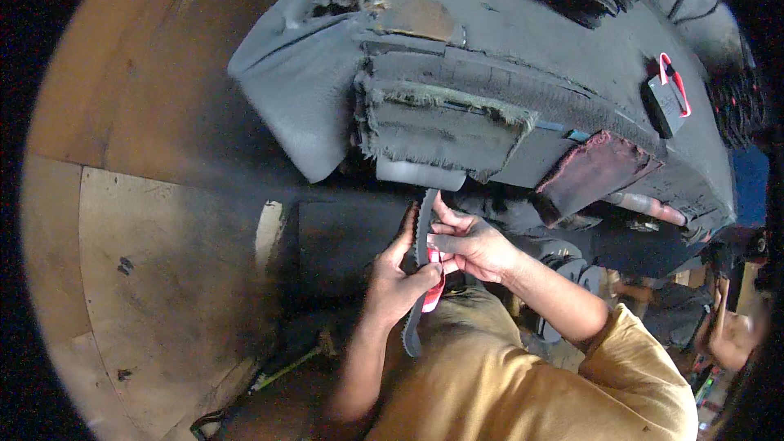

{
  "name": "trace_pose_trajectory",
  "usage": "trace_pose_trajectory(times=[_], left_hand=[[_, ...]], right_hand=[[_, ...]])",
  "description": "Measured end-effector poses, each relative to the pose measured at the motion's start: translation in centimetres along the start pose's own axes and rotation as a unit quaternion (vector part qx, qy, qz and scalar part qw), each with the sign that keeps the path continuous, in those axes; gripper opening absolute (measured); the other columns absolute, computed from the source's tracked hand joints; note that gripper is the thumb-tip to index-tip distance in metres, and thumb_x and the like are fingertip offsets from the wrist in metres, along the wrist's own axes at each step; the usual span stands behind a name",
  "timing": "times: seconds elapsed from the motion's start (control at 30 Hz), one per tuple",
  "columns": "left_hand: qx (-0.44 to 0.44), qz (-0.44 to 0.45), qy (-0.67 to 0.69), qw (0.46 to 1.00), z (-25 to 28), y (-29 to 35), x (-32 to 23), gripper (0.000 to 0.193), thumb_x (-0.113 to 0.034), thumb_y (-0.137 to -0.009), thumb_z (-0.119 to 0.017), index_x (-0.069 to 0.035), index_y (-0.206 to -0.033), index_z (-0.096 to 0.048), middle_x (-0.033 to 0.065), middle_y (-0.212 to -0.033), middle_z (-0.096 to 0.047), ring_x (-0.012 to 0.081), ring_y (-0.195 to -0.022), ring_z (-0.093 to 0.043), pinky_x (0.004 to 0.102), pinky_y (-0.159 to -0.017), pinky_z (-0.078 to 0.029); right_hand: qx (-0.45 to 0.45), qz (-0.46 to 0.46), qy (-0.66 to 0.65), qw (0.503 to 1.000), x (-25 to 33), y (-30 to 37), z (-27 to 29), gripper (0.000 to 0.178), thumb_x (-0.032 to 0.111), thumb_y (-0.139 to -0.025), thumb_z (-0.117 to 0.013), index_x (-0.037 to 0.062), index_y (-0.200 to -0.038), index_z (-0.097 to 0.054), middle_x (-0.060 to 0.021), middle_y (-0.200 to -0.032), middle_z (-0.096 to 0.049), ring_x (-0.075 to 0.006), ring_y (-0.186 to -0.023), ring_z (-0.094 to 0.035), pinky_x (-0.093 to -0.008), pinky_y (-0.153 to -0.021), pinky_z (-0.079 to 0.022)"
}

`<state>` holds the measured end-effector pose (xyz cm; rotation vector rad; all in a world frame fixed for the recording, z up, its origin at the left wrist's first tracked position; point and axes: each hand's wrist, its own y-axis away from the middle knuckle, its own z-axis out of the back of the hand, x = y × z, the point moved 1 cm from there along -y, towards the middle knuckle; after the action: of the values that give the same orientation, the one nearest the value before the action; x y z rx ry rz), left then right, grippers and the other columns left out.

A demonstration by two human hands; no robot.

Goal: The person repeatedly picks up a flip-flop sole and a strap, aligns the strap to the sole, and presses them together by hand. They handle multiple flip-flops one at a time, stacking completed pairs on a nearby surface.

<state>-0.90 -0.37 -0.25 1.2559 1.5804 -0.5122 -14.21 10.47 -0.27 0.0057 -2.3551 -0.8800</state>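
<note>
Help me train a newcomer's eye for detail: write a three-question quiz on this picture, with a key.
1. True or false: the left hand grips the black strip.

2. Fill in the gap: the strip's notched edge faces the picture's ____ side.

3. Compared with the frayed grey cloth, where in the picture is the red cloth?
A) To its left
B) To its right
C) Directly above it

Key:
1. True
2. left
3. B
</note>
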Motion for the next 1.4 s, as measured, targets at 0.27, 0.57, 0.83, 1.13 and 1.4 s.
trace_pose_trajectory(times=[0.27, 0.57, 0.83, 1.13, 1.4], left_hand=[[0.027, 0.026, 0.07, 0.997, 2.4, 3.1, 2.2, 0.086, 0.009, -0.078, -0.058, -0.006, -0.156, -0.024, 0.0034, -0.127, -0.054, 0.0083, -0.104, -0.055, 0.0247, -0.09, -0.048], [0.03, -0.081, -0.155, 0.984, 3.1, 3.3, -3.4, 0.084, -0.01, -0.085, -0.07, 0.005, -0.153, -0.023, 0.0155, -0.148, -0.042, 0.0199, -0.134, -0.042, 0.0341, -0.111, -0.034], [0.03, 0.092, -0.191, 0.977, 3.2, -0.8, -6.3, 0.074, -0.027, -0.091, -0.068, 0.005, -0.148, -0.034, 0.0165, -0.141, -0.05, 0.0222, -0.13, -0.046, 0.0342, -0.11, -0.035], [0.051, 0.141, -0.015, 0.989, 2.9, -4.7, -0.7, 0.063, -0.029, -0.089, -0.07, 0.003, -0.138, -0.047, 0.0079, -0.121, -0.059, 0.0138, -0.109, -0.055, 0.0294, -0.096, -0.045], [0.053, 0.033, 0.165, 0.984, 3.4, 2.7, 3.8, 0.086, -0.01, -0.079, -0.074, 0.0, -0.152, -0.03, 0.0066, -0.136, -0.051, 0.0144, -0.121, -0.051, 0.0311, -0.105, -0.04]], right_hand=[[-0.009, 0.153, 0.274, 0.95, -1.7, 0.3, -1.8, 0.076, 0.012, -0.086, -0.076, 0.0193, -0.151, -0.039, -0.0002, -0.126, -0.062, -0.0099, -0.11, -0.057, -0.0271, -0.096, -0.047], [0.037, 0.088, 0.016, 0.995, -3.0, -0.5, -3.9, 0.063, 0.005, -0.092, -0.068, 0.0089, -0.148, -0.041, -0.0034, -0.134, -0.057, -0.0127, -0.115, -0.059, -0.0294, -0.101, -0.048], [0.056, -0.043, -0.213, 0.975, -3.8, -3.1, -3.1, 0.019, 0.026, -0.099, -0.059, 0.0213, -0.118, -0.057, -0.0021, -0.09, -0.068, -0.0163, -0.073, -0.069, -0.0376, -0.067, -0.062], [-0.008, -0.053, -0.082, 0.995, -0.4, -3.3, 0.8, 0.02, 0.021, -0.099, -0.058, 0.0063, -0.112, -0.058, -0.0101, -0.09, -0.068, -0.0238, -0.083, -0.071, -0.0446, -0.073, -0.064], [-0.082, 0.186, 0.452, 0.868, -0.9, 0.2, -2.0, 0.07, 0.02, -0.083, -0.08, 0.0259, -0.145, -0.048, -0.0041, -0.113, -0.062, -0.0177, -0.096, -0.063, -0.0339, -0.086, -0.054]])
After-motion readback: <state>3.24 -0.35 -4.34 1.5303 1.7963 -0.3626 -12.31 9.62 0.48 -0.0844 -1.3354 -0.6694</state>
